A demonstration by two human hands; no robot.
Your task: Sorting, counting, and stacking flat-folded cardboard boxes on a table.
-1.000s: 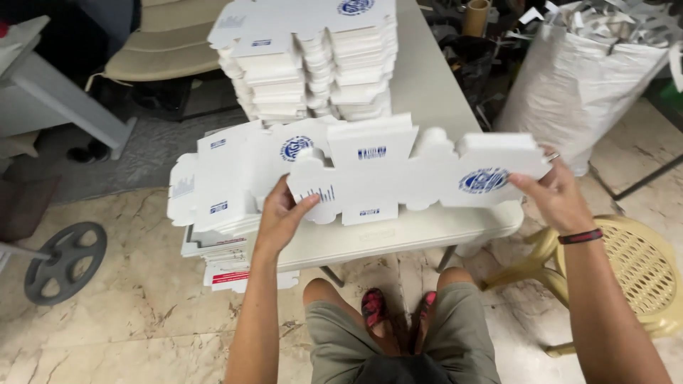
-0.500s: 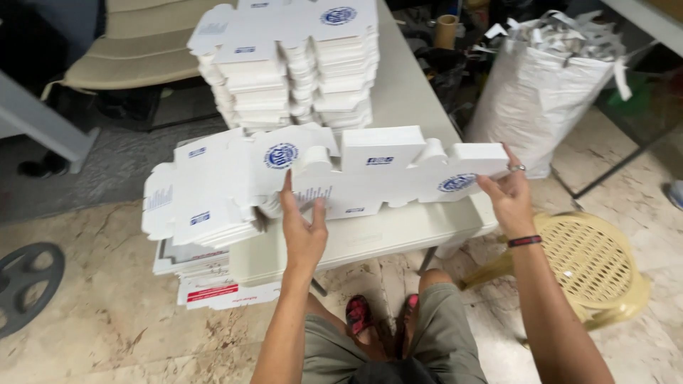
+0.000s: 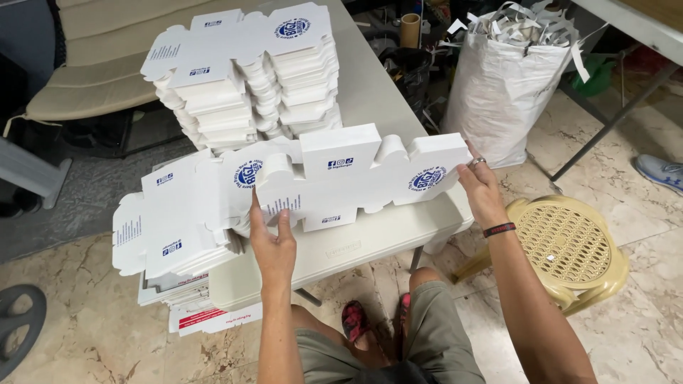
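A flat white die-cut carton blank [image 3: 356, 178] with blue round logos is held up in front of me over the table edge. My left hand [image 3: 272, 238] grips its lower left edge. My right hand [image 3: 482, 186], with a ring and a dark wristband, holds its right end. Just behind and left of it lies a low pile of the same blanks [image 3: 178, 220] hanging over the table's front left corner. A taller stack of blanks [image 3: 245, 71] stands farther back on the beige folding table [image 3: 370, 242].
A yellow plastic stool [image 3: 569, 249] stands at my right. A white sack of paper offcuts [image 3: 505, 78] sits behind the table. A beige cushioned chair [image 3: 85, 71] is at back left. Another person's grey shoe [image 3: 662, 172] shows at the right edge. My knees are under the table.
The view has shifted slightly and the held blank sits a little closer and lower in view. Both hands keep the same grip on its ends.
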